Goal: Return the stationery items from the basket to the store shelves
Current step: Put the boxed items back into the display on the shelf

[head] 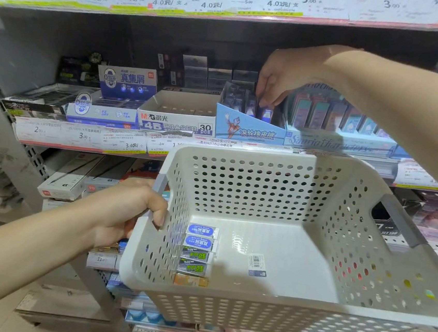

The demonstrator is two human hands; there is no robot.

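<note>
My left hand [126, 210] grips the left handle of a white perforated basket [264, 314] held in front of the shelves. Against the basket's left wall lie several erasers: two blue-labelled ones [201, 235], two grey-green ones [193, 262] and an orange one [191, 280]. My right hand [281, 77] reaches into the light blue display box with a cartoon hero [246, 128] on the middle shelf, fingertips pinching a small blue packaged eraser [265, 114] standing in the box.
An M&G 4B eraser box [175, 123] and blue eraser boxes [101, 114] stand left of the display box, a pastel character box [342, 141] to its right. Price labels line the shelf edge [80, 137]. Lower shelves hold more boxes.
</note>
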